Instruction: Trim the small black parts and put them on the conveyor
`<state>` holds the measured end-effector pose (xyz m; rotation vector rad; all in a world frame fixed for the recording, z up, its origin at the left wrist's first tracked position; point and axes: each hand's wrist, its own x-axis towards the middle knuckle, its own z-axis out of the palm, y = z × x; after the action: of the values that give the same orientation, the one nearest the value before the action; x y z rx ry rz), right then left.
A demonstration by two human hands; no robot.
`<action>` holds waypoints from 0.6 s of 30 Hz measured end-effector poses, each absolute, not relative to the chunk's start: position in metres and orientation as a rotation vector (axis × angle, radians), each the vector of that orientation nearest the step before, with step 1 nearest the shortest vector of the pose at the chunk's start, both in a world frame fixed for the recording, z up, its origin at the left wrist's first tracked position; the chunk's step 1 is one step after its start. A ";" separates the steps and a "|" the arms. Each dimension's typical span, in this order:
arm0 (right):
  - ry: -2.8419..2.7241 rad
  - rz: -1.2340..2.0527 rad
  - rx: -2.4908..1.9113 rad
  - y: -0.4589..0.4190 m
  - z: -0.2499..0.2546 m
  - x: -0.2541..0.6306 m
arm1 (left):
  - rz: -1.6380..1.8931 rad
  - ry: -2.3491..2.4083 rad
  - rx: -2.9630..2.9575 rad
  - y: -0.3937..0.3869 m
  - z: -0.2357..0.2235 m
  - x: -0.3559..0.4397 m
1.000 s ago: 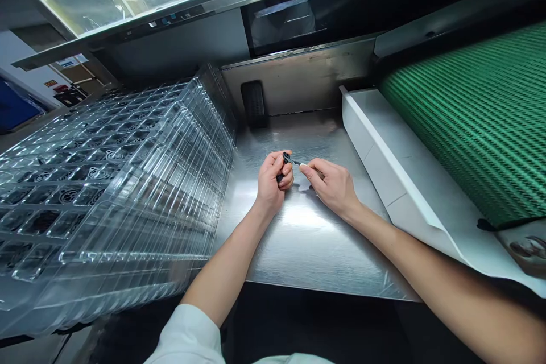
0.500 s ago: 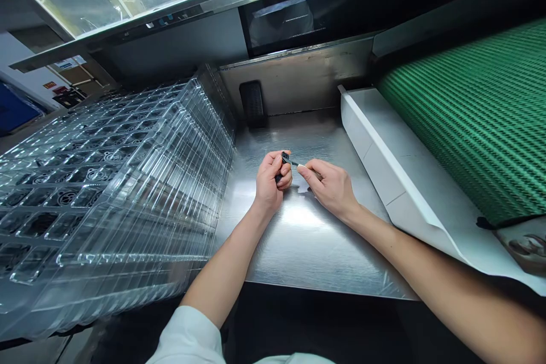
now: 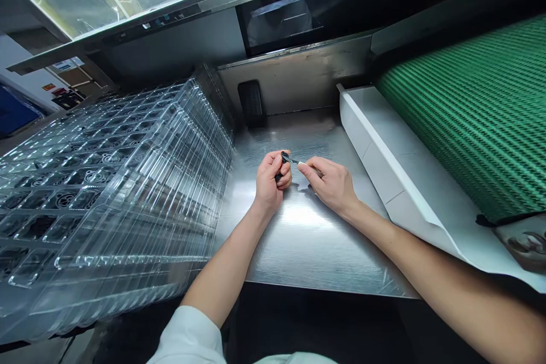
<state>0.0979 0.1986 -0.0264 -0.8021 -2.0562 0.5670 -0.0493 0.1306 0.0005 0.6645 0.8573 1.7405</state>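
the left hand [image 3: 268, 183] pinched a small black part [image 3: 284, 156] between thumb and fingertips; the right hand [image 3: 331, 183] pinched a thin tool [image 3: 294, 161], its far end at the part. pressed too hard, the tool could have slipped into the left fingertips.

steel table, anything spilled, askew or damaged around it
Nothing stands out. Over the table, the left hand holds a black part and the right hand a thin tool pointed at it. The part is too small to check for damage.
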 end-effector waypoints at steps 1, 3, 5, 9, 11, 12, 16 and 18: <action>-2.056 0.565 -0.804 0.199 -0.026 0.098 | 1.742 0.852 0.671 0.131 0.000 -0.049; -2.055 0.570 -0.805 0.199 -0.026 0.098 | 1.745 0.849 0.684 0.131 0.000 -0.049; -2.055 0.579 -0.806 0.198 -0.026 0.098 | 1.748 0.861 0.687 0.130 0.000 -0.049; -2.052 0.586 -0.800 0.197 -0.025 0.099 | 1.744 0.888 0.674 0.130 0.002 -0.048; -2.043 0.586 -0.796 0.198 -0.025 0.098 | 1.741 0.883 0.679 0.130 0.002 -0.047; -2.041 0.589 -0.795 0.198 -0.025 0.098 | 1.742 0.878 0.684 0.130 0.002 -0.047; -2.034 0.626 -0.801 0.199 -0.023 0.099 | 1.751 0.850 0.713 0.130 0.000 -0.047; -1.989 0.679 -0.809 0.199 -0.021 0.099 | 1.750 0.847 0.720 0.131 0.000 -0.047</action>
<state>0.0992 0.1989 -0.0212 -0.8090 -1.9890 0.6793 -0.0469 0.1309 0.0002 0.7198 0.8474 1.7495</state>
